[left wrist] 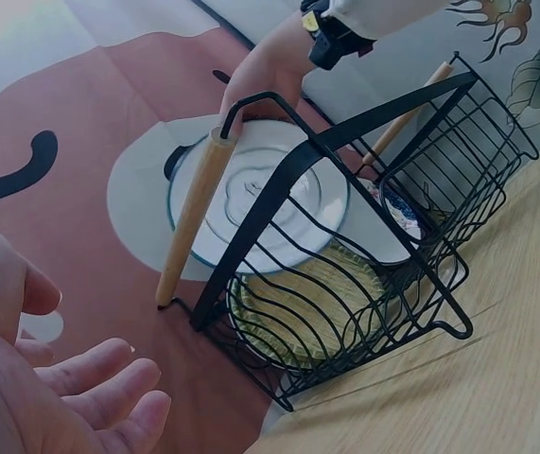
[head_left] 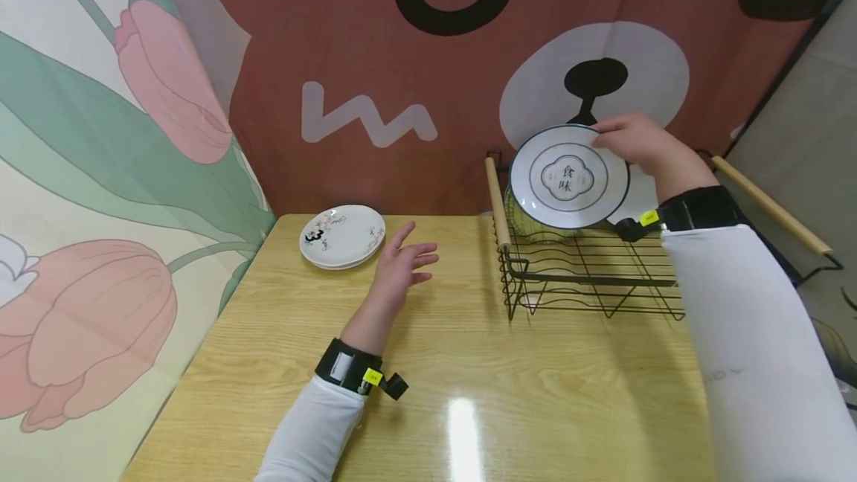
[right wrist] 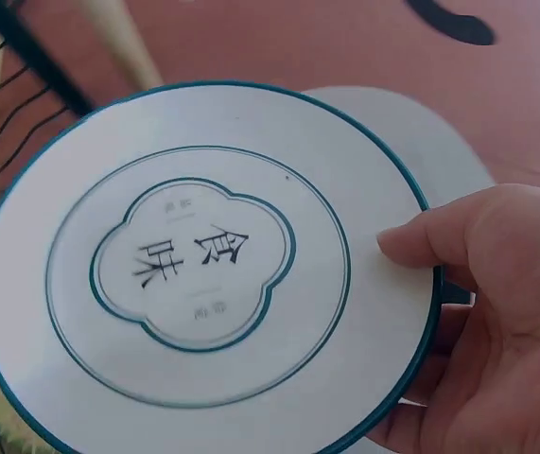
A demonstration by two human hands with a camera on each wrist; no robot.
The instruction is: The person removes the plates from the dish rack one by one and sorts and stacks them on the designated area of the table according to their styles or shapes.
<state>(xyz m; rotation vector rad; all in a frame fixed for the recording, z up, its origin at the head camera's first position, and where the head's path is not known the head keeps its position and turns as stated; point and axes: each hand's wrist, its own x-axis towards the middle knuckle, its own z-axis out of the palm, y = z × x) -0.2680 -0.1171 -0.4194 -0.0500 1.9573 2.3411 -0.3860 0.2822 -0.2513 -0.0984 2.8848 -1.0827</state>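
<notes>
My right hand (head_left: 632,141) pinches a white plate (head_left: 569,177) with a blue rim at its upper right edge, thumb on the face and fingers behind. The plate's centre bears dark characters inside a scalloped outline. It is tilted up over the left part of a black wire dish rack (head_left: 602,281) with wooden handles. Behind and below it, a green-yellow woven-patterned plate (left wrist: 307,307) stands in the rack. My left hand (head_left: 400,262) hovers over the table with fingers spread loosely, holding nothing, just right of a small stack of white floral plates (head_left: 343,236).
The wooden table (head_left: 428,363) ends at a wall hanging (head_left: 368,43) with a bear face. Farther along the rack, a white dish (left wrist: 378,222) and a dark patterned dish (left wrist: 402,210) stand upright. A side curtain (head_left: 803,95) runs along the right.
</notes>
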